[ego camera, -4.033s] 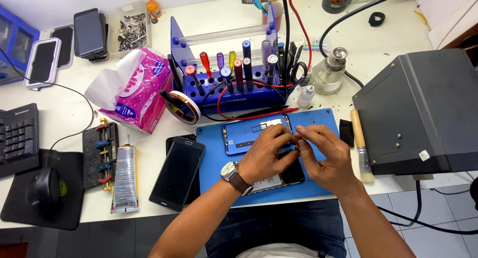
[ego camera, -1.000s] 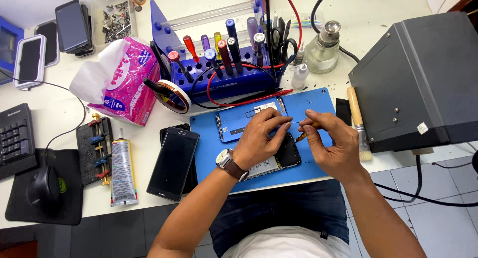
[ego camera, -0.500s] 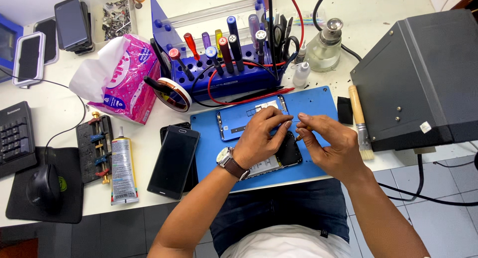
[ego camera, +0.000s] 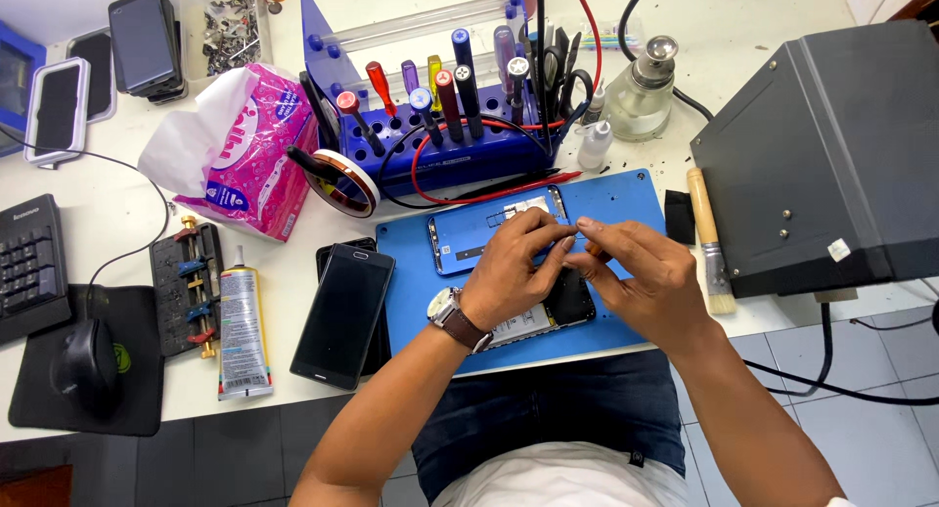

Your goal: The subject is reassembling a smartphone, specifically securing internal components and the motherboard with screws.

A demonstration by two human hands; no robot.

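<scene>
We pinch a small orange part (ego camera: 593, 250) between both hands, the left hand (ego camera: 515, 272) and right hand (ego camera: 641, 277) closed narrow above the opened phone (ego camera: 548, 307) on the mat (ego camera: 626, 199). If our fingers slip, we think the part can drop into the phone under the hands, or get lost.

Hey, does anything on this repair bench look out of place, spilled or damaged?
Mostly normal repair clutter. The opened phone under the left hand and right hand lies dismantled on the blue mat. Dark specks are scattered on the white desk by the glass bottle. The black phone lies askew, off the mat's edge.
</scene>
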